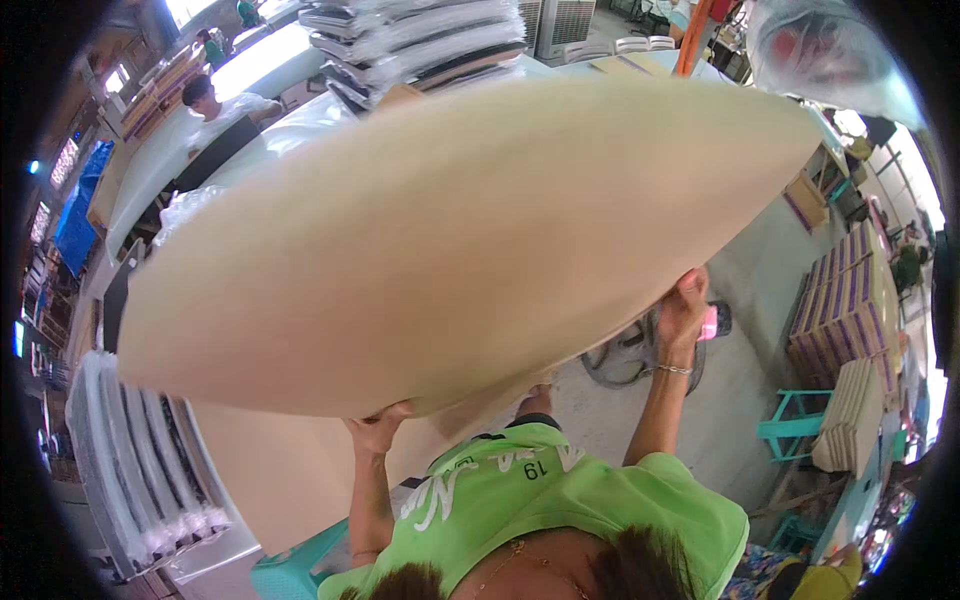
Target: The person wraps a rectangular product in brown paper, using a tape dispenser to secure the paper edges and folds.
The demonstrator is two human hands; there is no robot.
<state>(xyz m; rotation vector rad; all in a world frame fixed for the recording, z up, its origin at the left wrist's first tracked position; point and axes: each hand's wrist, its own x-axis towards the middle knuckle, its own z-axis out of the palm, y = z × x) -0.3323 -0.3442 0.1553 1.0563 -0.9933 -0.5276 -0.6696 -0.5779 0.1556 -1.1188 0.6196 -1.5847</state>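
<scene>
A wide tan cardboard sheet (pixel 460 250) is lifted in front of me, tilted and slightly blurred, and fills the middle of the view. My left hand (pixel 378 428) grips its near edge left of centre, the thumb over the edge and the other fingers hidden behind the sheet. Further right and higher, my right hand (pixel 684 305) is closed on the same edge near the sheet's right part. Beneath the lifted sheet lies another tan sheet (pixel 275 465), partly covered by it.
Plastic-wrapped panels stand at the left (pixel 140 460), and a wrapped stack (pixel 430 45) rises at the back. A teal stool (pixel 300 562) is near my left arm. On the right are cartons (pixel 845 300) and another teal stool (pixel 795 428). A person (pixel 215 110) works at the far left.
</scene>
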